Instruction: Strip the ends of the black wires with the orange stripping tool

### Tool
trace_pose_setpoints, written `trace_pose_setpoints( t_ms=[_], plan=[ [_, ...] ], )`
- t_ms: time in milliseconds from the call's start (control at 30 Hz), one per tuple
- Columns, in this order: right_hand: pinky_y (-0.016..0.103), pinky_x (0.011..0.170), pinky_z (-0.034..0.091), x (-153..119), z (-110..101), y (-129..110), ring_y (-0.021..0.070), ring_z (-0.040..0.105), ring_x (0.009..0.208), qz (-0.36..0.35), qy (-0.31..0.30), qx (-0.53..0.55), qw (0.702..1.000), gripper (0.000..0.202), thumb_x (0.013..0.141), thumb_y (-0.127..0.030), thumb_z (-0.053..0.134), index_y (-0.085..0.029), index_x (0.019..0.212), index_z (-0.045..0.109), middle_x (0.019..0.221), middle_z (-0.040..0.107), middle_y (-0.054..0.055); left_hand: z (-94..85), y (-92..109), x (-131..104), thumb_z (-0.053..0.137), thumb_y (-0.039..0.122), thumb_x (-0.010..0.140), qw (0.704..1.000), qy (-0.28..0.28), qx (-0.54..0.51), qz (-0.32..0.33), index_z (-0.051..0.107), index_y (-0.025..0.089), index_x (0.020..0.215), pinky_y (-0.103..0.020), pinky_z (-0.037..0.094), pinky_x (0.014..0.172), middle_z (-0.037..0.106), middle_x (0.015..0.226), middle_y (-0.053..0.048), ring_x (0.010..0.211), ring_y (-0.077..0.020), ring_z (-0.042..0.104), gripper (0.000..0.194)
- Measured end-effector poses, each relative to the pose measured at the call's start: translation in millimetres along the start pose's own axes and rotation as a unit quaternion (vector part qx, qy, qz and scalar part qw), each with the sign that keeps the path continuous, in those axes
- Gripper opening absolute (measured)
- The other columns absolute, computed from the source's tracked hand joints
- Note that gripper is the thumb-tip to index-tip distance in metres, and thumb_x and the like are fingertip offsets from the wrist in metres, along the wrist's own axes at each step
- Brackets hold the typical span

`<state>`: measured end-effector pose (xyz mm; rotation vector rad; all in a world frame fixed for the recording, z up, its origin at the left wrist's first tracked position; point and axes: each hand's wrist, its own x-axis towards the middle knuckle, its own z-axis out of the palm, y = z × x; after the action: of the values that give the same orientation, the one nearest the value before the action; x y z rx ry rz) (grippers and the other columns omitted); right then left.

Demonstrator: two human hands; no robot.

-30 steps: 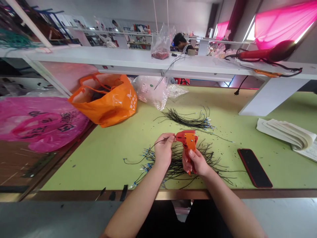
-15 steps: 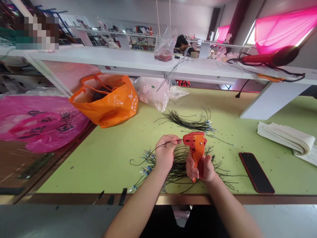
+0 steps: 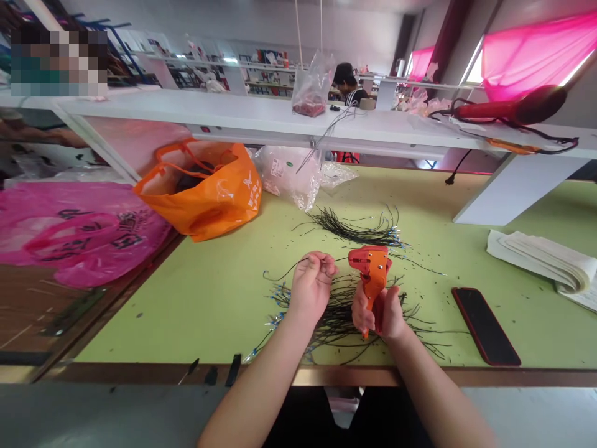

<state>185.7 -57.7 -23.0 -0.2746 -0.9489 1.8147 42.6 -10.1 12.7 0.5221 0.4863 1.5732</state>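
Observation:
My right hand (image 3: 377,311) is wrapped round the handle of an orange and red wire stripper (image 3: 374,274), held upright above the table. My left hand (image 3: 313,280), fingers closed in a pinch, holds a thin black wire (image 3: 282,274); the wire runs on to the stripper's jaws at the left of its head. Under both hands lies a pile of black wires (image 3: 340,317) with blue and bare ends. Farther back is a second bundle of black wires (image 3: 354,230), with blue ends at its right.
A phone (image 3: 486,326) and folded white cloth (image 3: 541,255) lie at the right. Orange (image 3: 209,199) and pink bags (image 3: 93,230) sit at the left, clear plastic bags (image 3: 293,177) behind. A white shelf (image 3: 233,115) crosses the back; a person (image 3: 349,87) is beyond it.
The stripper has tilted and risen slightly. My left hand's fingers have moved away from its jaws along the wire, and the wire's free end has shifted right and up.

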Motion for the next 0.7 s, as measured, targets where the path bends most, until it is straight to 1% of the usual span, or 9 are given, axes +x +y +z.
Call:
trace_pose_setpoints(
  t_ms=[133,233,300,367,400,433,533,600,700],
  plan=[
    [0.023,0.037,0.037,-1.0,0.4,1.5,0.0079,0.031,0.035,0.005,-0.01,-0.007,1.0,0.076,0.072,-0.093,0.058,-0.018,0.081,0.061,0.049,0.041,-0.008,-7.0,-0.2,3.5,0.096,0.052,0.062,1.0,0.013,0.006,0.024,0.07,0.018,0.074,-0.021,0.055,0.059,0.065,0.064,0.003,0.054,-0.0068,0.057,0.044],
    [0.024,0.036,0.034,-6.3,-4.0,-17.1,0.0089,0.027,0.035,-0.043,0.017,-0.005,0.999,0.075,0.073,-0.096,0.052,-0.021,0.079,0.059,0.048,0.036,-0.009,-28.4,17.7,19.1,0.094,0.045,0.068,0.995,0.043,0.009,0.087,0.066,0.02,0.074,-0.018,0.052,0.057,0.062,0.063,0.006,0.05,-0.0046,0.052,0.038],
    [0.023,0.036,0.029,-10.5,-9.4,-38.9,0.009,0.017,0.036,-0.159,0.11,0.008,0.981,0.068,0.081,-0.092,0.047,-0.025,0.074,0.054,0.047,0.024,-0.011,-43.9,34.1,33.1,0.094,0.031,0.069,0.985,0.072,-0.005,0.156,0.062,0.021,0.073,-0.012,0.046,0.054,0.056,0.057,0.01,0.046,-0.0013,0.047,0.035],
    [0.024,0.039,0.03,-11.5,-13.6,-56.7,0.0103,0.015,0.04,-0.229,0.211,-0.006,0.95,0.066,0.081,-0.092,0.044,-0.027,0.073,0.051,0.05,0.021,-0.01,-51.7,43.6,41.5,0.087,0.041,0.079,0.974,0.1,0.01,0.202,0.061,0.021,0.076,-0.013,0.048,0.056,0.054,0.055,0.01,0.046,-0.0024,0.049,0.033],
    [0.025,0.041,0.033,-10.2,-14.3,-60.7,0.0107,0.019,0.041,-0.216,0.228,-0.027,0.949,0.066,0.08,-0.092,0.047,-0.027,0.073,0.052,0.052,0.025,-0.009,-51.3,43.6,41.9,0.085,0.046,0.08,0.974,0.109,0.026,0.197,0.062,0.02,0.079,-0.015,0.05,0.058,0.057,0.057,0.009,0.047,-0.0034,0.051,0.034],
    [0.027,0.044,0.038,-7.7,-13.7,-60.4,0.0116,0.026,0.043,-0.18,0.223,-0.054,0.957,0.066,0.077,-0.093,0.051,-0.027,0.075,0.054,0.053,0.031,-0.008,-48.2,40.4,39.5,0.086,0.05,0.078,0.976,0.103,0.043,0.185,0.063,0.02,0.079,-0.017,0.052,0.059,0.059,0.058,0.007,0.049,-0.0047,0.053,0.038],
    [0.037,0.058,0.051,2.8,-7.0,-39.1,0.0184,0.049,0.056,-0.097,0.154,-0.104,0.978,0.068,0.073,-0.091,0.059,-0.024,0.087,0.061,0.064,0.051,-0.001,-31.7,19.2,20.1,0.088,0.057,0.071,0.976,0.061,0.099,0.182,0.066,0.019,0.08,-0.024,0.056,0.06,0.064,0.059,0.004,0.051,-0.009,0.059,0.045],
    [0.039,0.063,0.053,8.7,-2.9,-20.0,0.0213,0.055,0.063,-0.074,0.125,-0.117,0.983,0.068,0.073,-0.089,0.062,-0.023,0.091,0.063,0.07,0.057,0.002,-24.0,5.8,4.0,0.085,0.057,0.075,0.967,0.032,0.138,0.214,0.068,0.018,0.079,-0.027,0.058,0.062,0.066,0.059,0.003,0.051,-0.0105,0.061,0.043],
    [0.041,0.068,0.055,12.3,-3.2,-2.1,0.0227,0.057,0.067,-0.051,0.112,-0.13,0.984,0.068,0.073,-0.089,0.062,-0.024,0.094,0.064,0.073,0.059,0.003,-22.5,-3.6,-13.6,0.078,0.053,0.085,0.947,-0.028,0.2,0.25,0.073,0.018,0.082,-0.03,0.061,0.069,0.069,0.061,0.001,0.056,-0.0126,0.065,0.035]
  ],
)
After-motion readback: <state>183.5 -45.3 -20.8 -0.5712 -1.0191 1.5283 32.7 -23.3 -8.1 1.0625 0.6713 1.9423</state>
